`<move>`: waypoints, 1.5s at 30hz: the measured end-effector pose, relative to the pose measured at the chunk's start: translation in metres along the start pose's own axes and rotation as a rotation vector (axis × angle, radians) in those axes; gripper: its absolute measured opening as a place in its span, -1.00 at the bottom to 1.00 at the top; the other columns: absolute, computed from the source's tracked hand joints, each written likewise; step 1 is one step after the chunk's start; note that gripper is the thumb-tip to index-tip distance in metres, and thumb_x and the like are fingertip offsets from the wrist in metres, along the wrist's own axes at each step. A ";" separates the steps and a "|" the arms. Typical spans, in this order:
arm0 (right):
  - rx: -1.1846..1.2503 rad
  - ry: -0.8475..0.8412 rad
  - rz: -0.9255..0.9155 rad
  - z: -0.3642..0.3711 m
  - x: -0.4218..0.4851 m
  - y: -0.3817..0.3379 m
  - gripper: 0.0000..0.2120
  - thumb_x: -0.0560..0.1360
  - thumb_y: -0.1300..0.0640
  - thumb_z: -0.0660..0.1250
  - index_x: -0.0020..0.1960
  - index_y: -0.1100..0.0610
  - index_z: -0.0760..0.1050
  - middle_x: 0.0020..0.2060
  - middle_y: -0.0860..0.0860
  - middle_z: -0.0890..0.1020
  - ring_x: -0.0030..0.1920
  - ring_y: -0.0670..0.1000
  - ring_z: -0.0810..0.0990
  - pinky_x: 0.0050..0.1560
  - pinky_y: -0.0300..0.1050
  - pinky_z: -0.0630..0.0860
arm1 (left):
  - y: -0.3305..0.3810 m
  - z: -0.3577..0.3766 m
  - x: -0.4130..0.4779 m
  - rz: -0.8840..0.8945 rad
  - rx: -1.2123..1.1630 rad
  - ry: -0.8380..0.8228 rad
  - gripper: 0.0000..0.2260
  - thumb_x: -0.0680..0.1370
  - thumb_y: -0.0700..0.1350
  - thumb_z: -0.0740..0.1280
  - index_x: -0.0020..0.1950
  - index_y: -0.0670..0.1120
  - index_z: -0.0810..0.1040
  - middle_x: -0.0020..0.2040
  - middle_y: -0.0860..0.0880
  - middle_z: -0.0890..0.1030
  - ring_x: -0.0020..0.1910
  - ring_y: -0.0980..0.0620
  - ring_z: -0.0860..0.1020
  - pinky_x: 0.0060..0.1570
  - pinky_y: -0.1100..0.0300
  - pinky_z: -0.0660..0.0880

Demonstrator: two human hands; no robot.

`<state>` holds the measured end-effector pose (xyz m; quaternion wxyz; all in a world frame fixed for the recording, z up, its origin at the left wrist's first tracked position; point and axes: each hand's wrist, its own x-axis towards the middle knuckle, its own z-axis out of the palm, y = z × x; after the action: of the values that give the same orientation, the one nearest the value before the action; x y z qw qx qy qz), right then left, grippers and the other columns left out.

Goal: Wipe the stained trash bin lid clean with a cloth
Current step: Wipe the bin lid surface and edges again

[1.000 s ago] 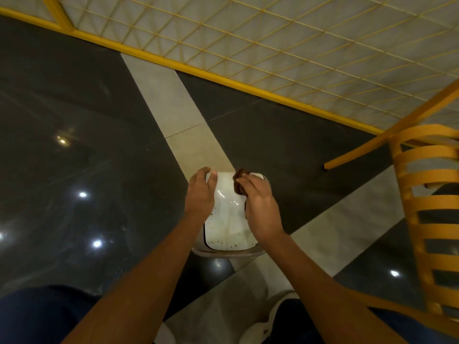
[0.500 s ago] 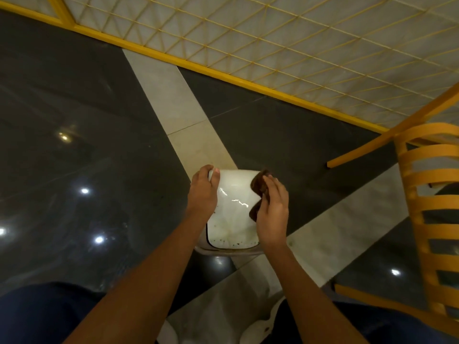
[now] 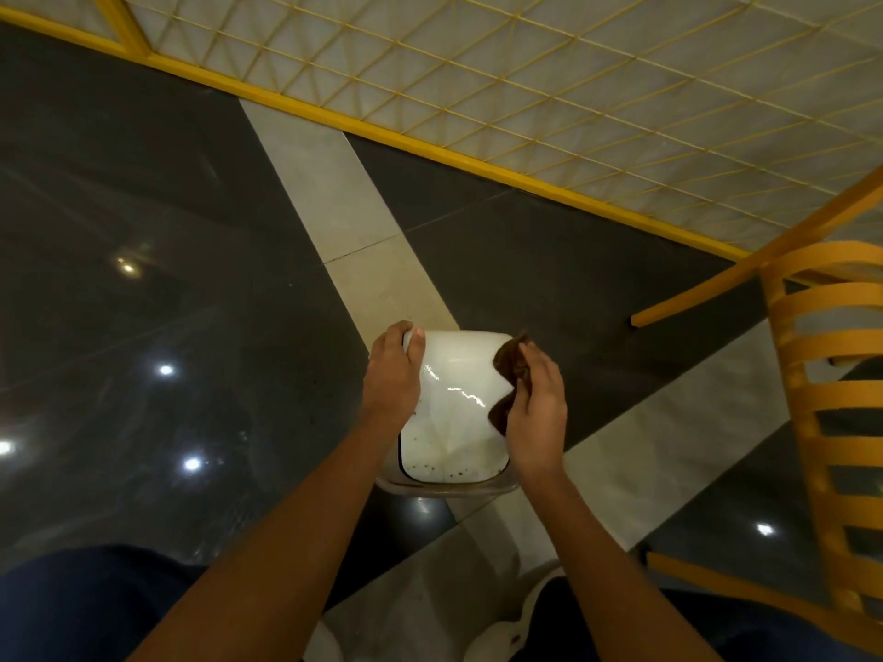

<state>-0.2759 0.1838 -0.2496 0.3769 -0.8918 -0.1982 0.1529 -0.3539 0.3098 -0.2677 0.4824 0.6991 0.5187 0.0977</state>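
White plastic, glossy under streaks of glare: gripped the trash bin lid (image 3: 454, 413) at its far left corner with the left hand (image 3: 389, 375), fingers curled over the edge and thumb laid on top. Pinched a bunched brown cloth (image 3: 509, 370) in the right hand (image 3: 535, 413), fingers bent round it, and set it at the lid's right edge. Found the lid seated on the bin (image 3: 444, 490), down on a floor (image 3: 143, 279) of dark polished tiles crossed by pale strips, between both forearms. Noted brown specks (image 3: 444, 469) along the lid's near edge and a few by its left side. Glimpsed a yellow slatted chair (image 3: 836, 398) to the right and a yellow-framed mesh panel (image 3: 573, 88) beyond.
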 end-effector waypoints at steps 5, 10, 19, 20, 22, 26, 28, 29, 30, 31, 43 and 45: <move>-0.221 -0.108 -0.057 0.002 0.024 -0.018 -0.58 0.51 0.32 0.23 0.37 0.18 0.34 0.34 0.09 0.39 0.35 0.04 0.36 0.40 -0.13 0.24 | 0.000 -0.001 0.002 -0.005 0.004 -0.008 -0.63 0.63 0.04 0.05 0.38 -0.08 0.33 0.33 -0.13 0.40 0.27 -0.10 0.40 0.22 0.07 0.34; -0.498 -0.375 -0.385 0.025 0.019 -0.051 -0.49 0.49 0.14 0.32 0.39 0.16 0.28 0.37 0.10 0.35 0.39 0.06 0.28 0.46 -0.05 0.14 | -0.001 0.000 0.005 -0.023 -0.005 -0.014 -0.63 0.63 0.03 0.05 0.37 -0.09 0.34 0.33 -0.14 0.40 0.28 -0.11 0.39 0.21 0.09 0.31; -0.434 -0.285 -0.256 0.010 0.036 -0.041 -0.61 0.49 0.29 0.28 0.30 0.14 0.40 0.26 0.08 0.45 0.27 0.04 0.39 0.35 -0.13 0.32 | -0.001 0.001 0.003 -0.023 -0.012 -0.012 -0.63 0.63 0.03 0.03 0.38 -0.08 0.33 0.32 -0.12 0.40 0.27 -0.08 0.39 0.22 0.09 0.32; -0.427 -0.283 -0.245 0.013 0.032 -0.045 -0.62 0.49 0.28 0.27 0.29 0.15 0.40 0.26 0.08 0.45 0.28 0.03 0.38 0.36 -0.15 0.30 | -0.001 0.000 0.003 -0.032 -0.015 -0.015 -0.63 0.63 0.03 0.03 0.38 -0.08 0.33 0.33 -0.12 0.40 0.28 -0.08 0.39 0.22 0.09 0.32; -0.391 -0.307 -0.254 0.025 0.023 -0.054 -0.62 0.51 0.27 0.25 0.32 0.17 0.37 0.30 0.09 0.41 0.33 0.03 0.33 0.38 -0.18 0.21 | -0.002 0.002 0.006 -0.034 -0.004 -0.007 -0.63 0.63 0.02 0.03 0.37 -0.09 0.33 0.32 -0.13 0.40 0.29 -0.10 0.38 0.22 0.09 0.30; -0.259 -0.346 -0.193 0.040 0.015 -0.070 -0.61 0.56 0.18 0.20 0.37 0.20 0.31 0.35 0.12 0.35 0.38 0.06 0.27 0.44 -0.12 0.17 | -0.005 -0.003 0.013 0.007 -0.063 -0.100 -0.64 0.64 0.05 -0.01 0.31 -0.08 0.38 0.25 -0.06 0.44 0.25 0.00 0.40 0.22 0.08 0.29; -0.153 -0.384 -0.095 0.040 0.018 -0.076 -0.60 0.58 0.18 0.16 0.40 0.22 0.26 0.39 0.12 0.30 0.42 0.08 0.21 0.46 -0.09 0.13 | -0.003 -0.012 0.015 -0.093 -0.213 -0.233 -0.59 0.61 0.15 -0.05 0.27 -0.01 0.41 0.24 -0.02 0.42 0.23 0.06 0.38 0.28 0.11 0.27; -0.084 -0.404 -0.049 0.041 0.019 -0.078 -0.60 0.59 0.17 0.15 0.41 0.22 0.25 0.41 0.12 0.28 0.44 0.08 0.17 0.47 -0.07 0.10 | -0.004 -0.014 0.018 -0.144 -0.261 -0.251 -0.50 0.58 0.25 -0.07 0.32 -0.01 0.39 0.31 -0.05 0.42 0.29 0.02 0.37 0.35 0.02 0.25; -0.009 -0.433 0.001 0.041 0.020 -0.080 -0.60 0.59 0.15 0.14 0.41 0.22 0.26 0.41 0.12 0.27 0.46 0.09 0.14 0.47 -0.04 0.09 | -0.004 -0.015 0.017 -0.141 -0.247 -0.213 -0.42 0.54 0.32 -0.08 0.38 0.00 0.35 0.37 -0.08 0.38 0.35 -0.03 0.34 0.38 -0.07 0.22; 0.094 -0.451 0.049 0.040 0.022 -0.079 -0.62 0.59 0.11 0.13 0.38 0.21 0.30 0.40 0.12 0.30 0.45 0.10 0.16 0.47 0.01 0.11 | -0.001 -0.013 0.014 -0.081 -0.186 -0.130 -0.40 0.53 0.32 -0.07 0.42 -0.01 0.30 0.42 -0.10 0.33 0.41 -0.06 0.28 0.39 -0.12 0.18; 0.000 -0.360 -0.062 0.006 0.042 0.004 -0.66 0.63 0.08 0.01 0.37 0.09 0.32 0.36 0.06 0.37 0.40 0.07 0.26 0.43 -0.02 0.17 | 0.034 0.034 -0.008 0.321 0.558 -0.035 -0.56 0.60 0.04 0.11 0.43 -0.11 0.21 0.41 -0.10 0.31 0.39 -0.06 0.26 0.42 0.07 0.11; -0.027 -0.320 -0.010 0.010 0.035 0.003 -0.63 0.63 0.02 -0.02 0.40 0.04 0.27 0.41 0.02 0.30 0.43 0.04 0.16 0.41 -0.04 0.10 | 0.033 0.034 -0.004 0.393 0.601 -0.049 -0.61 0.62 0.00 0.11 0.41 -0.11 0.24 0.39 -0.09 0.34 0.37 -0.04 0.29 0.40 0.12 0.10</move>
<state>-0.2484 0.2046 -0.2629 0.3290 -0.8600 -0.2623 0.2886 -0.3132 0.2875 -0.2581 0.2395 0.8983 0.3681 0.0149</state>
